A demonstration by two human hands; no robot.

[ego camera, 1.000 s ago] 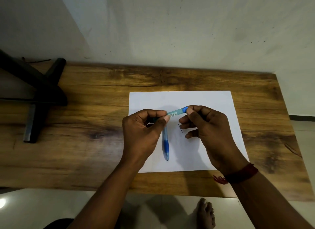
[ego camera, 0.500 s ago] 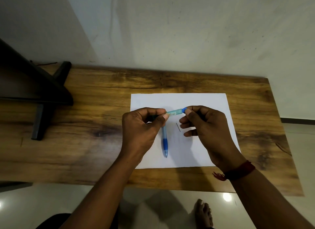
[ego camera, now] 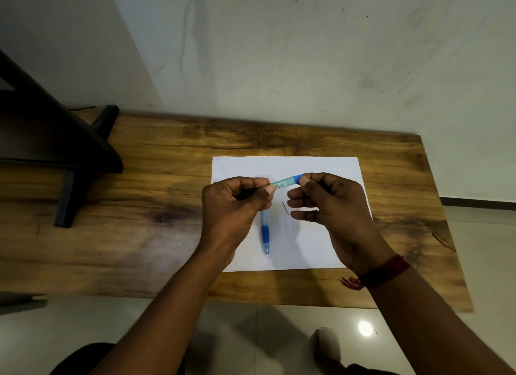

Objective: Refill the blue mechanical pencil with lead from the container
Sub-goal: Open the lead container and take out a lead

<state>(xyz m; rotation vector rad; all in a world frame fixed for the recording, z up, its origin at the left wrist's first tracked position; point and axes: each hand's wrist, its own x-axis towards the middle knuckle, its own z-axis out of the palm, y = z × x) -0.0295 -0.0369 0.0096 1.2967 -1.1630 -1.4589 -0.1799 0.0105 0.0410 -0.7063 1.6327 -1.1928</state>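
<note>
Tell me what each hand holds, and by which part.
Both hold the lead container: the left hand pinches its labelled end, the right hand pinches its blue cap. The pencil lies unheld.

The lead container (ego camera: pixel 282 183), a slim translucent teal tube with a white label and a blue cap (ego camera: pixel 298 177), hangs mid-frame, cap end slightly higher, pinched between the left grip (ego camera: pixel 234 207) and the right grip (ego camera: pixel 329 204). Below it the blue mechanical pencil (ego camera: pixel 264 232) lies on the paper (ego camera: pixel 307 249), tip toward the frame's bottom, its top hidden. A thin dark lead (ego camera: pixel 285 208) lies just right of it.
</note>
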